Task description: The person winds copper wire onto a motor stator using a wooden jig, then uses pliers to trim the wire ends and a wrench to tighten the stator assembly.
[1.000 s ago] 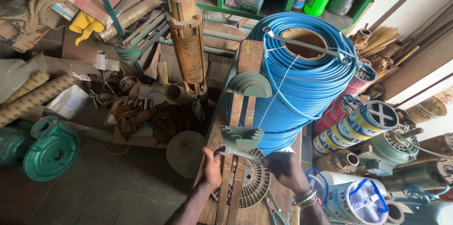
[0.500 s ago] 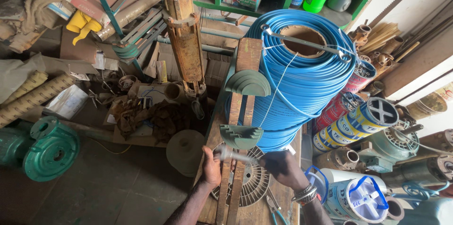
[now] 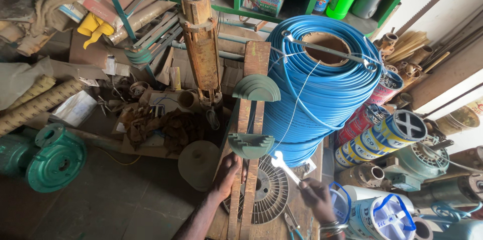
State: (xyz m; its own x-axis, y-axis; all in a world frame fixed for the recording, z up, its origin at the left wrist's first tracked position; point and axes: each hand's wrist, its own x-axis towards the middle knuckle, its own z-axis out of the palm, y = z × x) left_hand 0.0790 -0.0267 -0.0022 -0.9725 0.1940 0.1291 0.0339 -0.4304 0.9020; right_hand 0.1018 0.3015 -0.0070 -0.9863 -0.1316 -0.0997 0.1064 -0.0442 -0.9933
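A long wooden frame (image 3: 250,114) of two rusty slats runs away from me, with two green stepped half-round formers (image 3: 256,88) mounted on it. My left hand (image 3: 225,175) grips the frame's left slat just below the nearer former (image 3: 250,145). My right hand (image 3: 318,198) holds a silver open-ended spanner (image 3: 285,166) by its handle; its jaw end points up-left, close to the nearer former's right side. A round grey fan guard (image 3: 269,194) lies under the frame.
A big coil of blue hose (image 3: 322,89) stands right of the frame. A rusty pump tube (image 3: 201,44) rises at centre. Green pump casing (image 3: 53,157) sits at left, wire spools (image 3: 390,134) and motors at right, shelves behind.
My right hand has drawn the spanner away from the nearer former, moving right and down. My left hand stays on the frame.
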